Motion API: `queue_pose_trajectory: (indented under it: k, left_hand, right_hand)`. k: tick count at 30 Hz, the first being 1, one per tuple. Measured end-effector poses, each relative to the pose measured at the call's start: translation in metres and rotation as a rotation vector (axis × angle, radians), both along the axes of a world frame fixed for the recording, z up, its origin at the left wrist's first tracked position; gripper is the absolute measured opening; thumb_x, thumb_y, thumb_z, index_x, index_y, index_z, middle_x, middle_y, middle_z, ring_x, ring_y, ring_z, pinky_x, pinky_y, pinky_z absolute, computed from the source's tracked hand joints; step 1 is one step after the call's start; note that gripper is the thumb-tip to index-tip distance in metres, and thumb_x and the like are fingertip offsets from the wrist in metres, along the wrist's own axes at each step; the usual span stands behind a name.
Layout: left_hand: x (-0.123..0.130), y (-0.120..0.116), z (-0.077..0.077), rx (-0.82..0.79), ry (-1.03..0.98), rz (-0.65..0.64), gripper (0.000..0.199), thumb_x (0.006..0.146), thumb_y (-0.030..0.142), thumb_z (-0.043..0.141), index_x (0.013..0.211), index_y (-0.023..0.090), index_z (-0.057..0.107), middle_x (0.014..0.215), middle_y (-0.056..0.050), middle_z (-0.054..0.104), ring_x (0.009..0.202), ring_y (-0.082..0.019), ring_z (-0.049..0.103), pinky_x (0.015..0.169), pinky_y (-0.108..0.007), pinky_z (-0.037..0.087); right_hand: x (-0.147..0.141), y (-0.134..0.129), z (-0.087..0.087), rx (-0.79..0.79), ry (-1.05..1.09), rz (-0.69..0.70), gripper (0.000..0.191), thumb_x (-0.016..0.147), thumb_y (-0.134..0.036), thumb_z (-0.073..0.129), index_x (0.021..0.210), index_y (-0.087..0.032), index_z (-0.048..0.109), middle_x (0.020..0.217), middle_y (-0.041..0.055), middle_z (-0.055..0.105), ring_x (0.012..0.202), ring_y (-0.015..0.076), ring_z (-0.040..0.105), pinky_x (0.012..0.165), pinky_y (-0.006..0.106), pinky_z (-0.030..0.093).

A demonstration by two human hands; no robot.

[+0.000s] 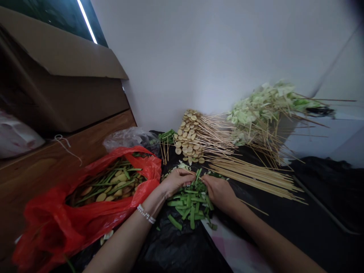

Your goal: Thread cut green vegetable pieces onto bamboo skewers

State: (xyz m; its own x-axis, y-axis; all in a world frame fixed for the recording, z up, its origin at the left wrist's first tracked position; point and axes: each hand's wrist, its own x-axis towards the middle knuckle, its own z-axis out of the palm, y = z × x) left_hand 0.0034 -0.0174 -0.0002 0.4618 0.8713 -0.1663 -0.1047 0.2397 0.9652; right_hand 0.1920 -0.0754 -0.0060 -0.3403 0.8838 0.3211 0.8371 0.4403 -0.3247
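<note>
Clenching a bamboo skewer [196, 173] between left hand [176, 181] and right hand [218, 192], grip partly hidden, above a heap of cut green stalks [190, 204] on black plastic sheeting [176, 250]. Standing beyond the heap: loaded skewers of pale rounds [187, 136] and pale green leaves [256, 110]. Lying right of it: bare skewers [250, 176]; left of it, a red plastic bag [51, 227] holding unthreaded stalks and slices; white wall [199, 64] rising behind it.

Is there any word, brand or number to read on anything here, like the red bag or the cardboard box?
No readable text: the red plastic bag, cardboard box and black plastic sheet show none. Any print on the crumpled clear bag is too blurred to tell.
</note>
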Motion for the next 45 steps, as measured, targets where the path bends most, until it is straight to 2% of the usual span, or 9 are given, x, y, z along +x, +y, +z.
queue_pose_trajectory:
  k: [3,6,10,16,23,28,34,38,45]
  left_hand:
    - [0.001,0.000,-0.001,0.027,0.007,0.001,0.034,0.056,0.034,0.083,0.082,0.013,0.075,0.063,-0.001,0.064,0.054,-0.006,0.049,0.055,-0.020,0.037]
    - [-0.004,0.003,0.002,0.159,0.117,-0.004,0.034,0.060,0.037,0.081,0.084,0.014,0.075,0.071,-0.002,0.068,0.061,-0.009,0.054,0.063,-0.022,0.041]
    - [-0.016,0.008,0.004,0.393,0.396,-0.173,0.025,0.060,0.034,0.080,0.071,0.013,0.074,0.065,-0.002,0.067,0.061,-0.012,0.055,0.061,-0.022,0.041]
    - [-0.024,0.009,-0.003,0.525,0.561,-0.384,0.019,0.067,0.032,0.073,0.077,0.015,0.075,0.062,-0.002,0.065,0.055,-0.012,0.054,0.050,-0.019,0.036]
    - [-0.020,0.004,0.004,0.721,0.611,-0.366,0.015,0.074,0.025,0.064,0.075,0.015,0.074,0.065,-0.001,0.065,0.060,-0.012,0.054,0.055,-0.019,0.037]
    - [-0.018,0.008,0.008,0.595,0.434,-0.127,0.015,0.076,0.027,0.065,0.076,0.013,0.071,0.072,-0.002,0.067,0.067,-0.013,0.057,0.065,-0.021,0.041]
    - [-0.017,0.016,0.009,0.083,-0.025,0.185,0.025,0.066,0.027,0.079,0.084,0.013,0.068,0.079,-0.004,0.070,0.064,-0.009,0.060,0.061,-0.018,0.043]
    - [-0.019,0.017,0.011,-0.104,-0.236,0.246,0.027,0.066,0.014,0.079,0.091,0.011,0.071,0.087,-0.007,0.071,0.073,-0.010,0.064,0.066,-0.017,0.048]
    - [-0.021,0.018,0.015,-0.179,-0.319,0.265,0.012,0.074,0.008,0.071,0.086,0.010,0.071,0.085,-0.007,0.071,0.068,-0.008,0.064,0.062,-0.016,0.051]
  right_hand:
    - [0.000,0.000,-0.001,0.057,-0.033,-0.028,0.026,0.095,-0.021,0.034,0.091,-0.020,0.060,0.084,0.0029,0.067,0.079,0.0141,0.062,0.067,0.022,0.037]
    - [0.004,0.002,-0.001,0.144,-0.021,-0.057,0.026,0.094,-0.020,0.035,0.095,-0.020,0.060,0.086,0.0038,0.068,0.078,0.0143,0.062,0.065,0.022,0.038]
    - [0.011,0.005,-0.001,0.244,0.025,-0.095,0.028,0.095,-0.020,0.034,0.096,-0.019,0.062,0.088,0.0054,0.068,0.080,0.0146,0.062,0.069,0.022,0.039]
    - [0.011,0.004,0.001,0.201,-0.009,-0.097,0.029,0.095,-0.020,0.034,0.099,-0.019,0.063,0.091,0.0062,0.069,0.084,0.0150,0.062,0.072,0.022,0.041]
    - [0.009,0.003,0.002,0.195,0.013,-0.091,0.030,0.096,-0.020,0.034,0.098,-0.018,0.063,0.092,0.0065,0.069,0.084,0.0152,0.063,0.073,0.022,0.041]
    - [0.011,0.004,0.002,0.229,0.060,-0.087,0.030,0.096,-0.022,0.034,0.099,-0.018,0.063,0.093,0.0067,0.069,0.084,0.0148,0.063,0.072,0.022,0.041]
    - [0.009,0.004,0.001,0.229,0.052,-0.082,0.029,0.096,-0.021,0.034,0.099,-0.019,0.063,0.093,0.0067,0.069,0.084,0.0149,0.063,0.072,0.022,0.041]
    - [0.008,0.002,0.002,0.204,0.032,-0.093,0.028,0.096,-0.020,0.034,0.098,-0.019,0.062,0.091,0.0061,0.069,0.082,0.0152,0.064,0.071,0.023,0.041]
    - [0.008,0.002,0.001,0.143,-0.011,-0.100,0.027,0.094,-0.019,0.034,0.103,-0.021,0.060,0.093,0.0047,0.069,0.084,0.0147,0.064,0.070,0.022,0.041]
